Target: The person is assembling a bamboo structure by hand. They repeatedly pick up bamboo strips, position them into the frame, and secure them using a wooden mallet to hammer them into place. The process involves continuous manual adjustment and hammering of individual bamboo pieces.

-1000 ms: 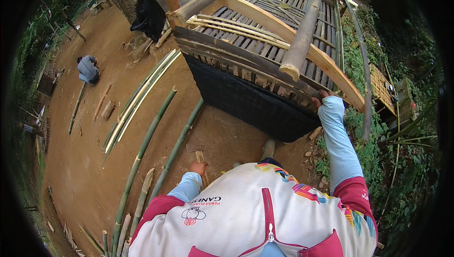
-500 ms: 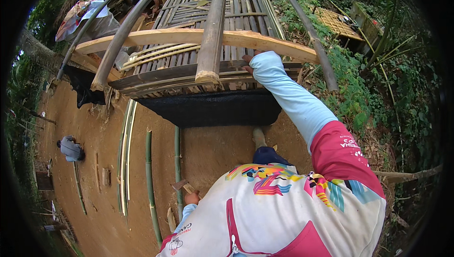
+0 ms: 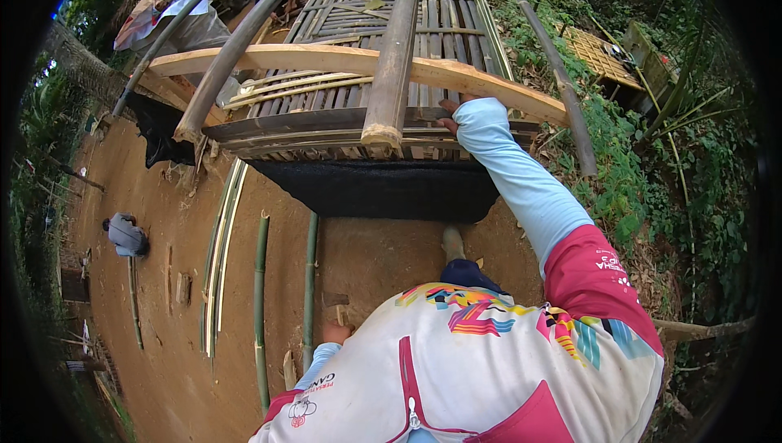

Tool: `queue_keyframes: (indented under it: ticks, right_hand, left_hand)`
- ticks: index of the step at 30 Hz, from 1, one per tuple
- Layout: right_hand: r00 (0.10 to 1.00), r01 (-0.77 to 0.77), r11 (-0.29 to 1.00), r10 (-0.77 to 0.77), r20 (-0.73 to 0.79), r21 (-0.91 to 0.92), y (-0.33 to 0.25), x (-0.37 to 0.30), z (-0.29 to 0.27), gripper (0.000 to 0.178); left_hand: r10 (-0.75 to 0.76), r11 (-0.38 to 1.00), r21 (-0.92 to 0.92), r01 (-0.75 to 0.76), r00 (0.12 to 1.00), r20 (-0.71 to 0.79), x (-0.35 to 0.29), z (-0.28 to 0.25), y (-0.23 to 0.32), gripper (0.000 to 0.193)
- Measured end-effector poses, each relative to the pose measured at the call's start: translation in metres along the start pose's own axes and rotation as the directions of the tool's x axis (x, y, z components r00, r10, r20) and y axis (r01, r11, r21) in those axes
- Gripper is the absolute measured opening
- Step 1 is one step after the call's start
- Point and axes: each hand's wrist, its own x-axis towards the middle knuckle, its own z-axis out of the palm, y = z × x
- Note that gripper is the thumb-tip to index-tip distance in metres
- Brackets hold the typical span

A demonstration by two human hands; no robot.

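Note:
My right hand [image 3: 450, 108] reaches forward under a pale curved-looking wooden beam [image 3: 326, 59]. Its fingers and thumb close round a dark bamboo slat [image 3: 293, 122] along the near edge of a slatted bamboo platform [image 3: 444, 7]. Low on the left, my left hand [image 3: 336, 332] grips a hammer [image 3: 336, 300] by its wooden handle, its head pointing up and away from me. My sleeve and shirt partly hide that hand. Black cloth [image 3: 375, 190] hangs beneath the platform's edge, and a thick bamboo pole [image 3: 393, 68] ends just left of my right hand.
Green bamboo poles [image 3: 261, 304] and split strips [image 3: 218, 272] lie on the dirt ground at left. Farther left, a person [image 3: 126, 235] bends over another pole. Upright poles [image 3: 562, 76] flank the platform; plants [image 3: 619, 166] cover the right-hand slope.
My left hand has turned the hammer, so its head moved right and upward. My right hand stays on the slat. The whole view has shifted slightly.

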Motion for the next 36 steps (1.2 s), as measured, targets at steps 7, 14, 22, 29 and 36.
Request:
queue_keyframes:
  ticks: [7,14,22,29,36]
  right_hand:
    - [0.983,0.016,0.985,-0.047,0.177,0.173,-0.003,-0.057,0.008,0.044]
    - [0.92,-0.05,0.966,-0.054,0.388,0.253,-0.01,-0.129,0.027,0.044]
    - [0.905,-0.02,0.712,-0.285,0.315,0.701,-0.03,-0.147,-0.014,0.057]
    - [0.99,-0.055,0.415,-0.095,0.103,0.908,-0.036,-0.067,-0.118,0.076]
    - [0.981,-0.188,0.764,0.175,0.083,0.618,0.046,0.009,-0.119,0.067]
  left_hand:
    - [-0.017,0.998,-0.065,0.021,0.998,0.056,-0.016,-0.004,0.002,0.046]
    - [-0.033,0.994,0.105,0.027,0.998,0.054,-0.025,-0.009,-0.011,0.052]
    - [-0.086,0.995,0.045,0.083,0.994,0.068,-0.014,-0.01,-0.01,0.053]
    - [-0.01,1.0,-0.029,0.012,0.998,0.069,-0.007,-0.018,0.024,0.047]
    - [-0.026,0.995,-0.099,0.026,1.0,0.0,-0.029,-0.016,0.019,0.045]
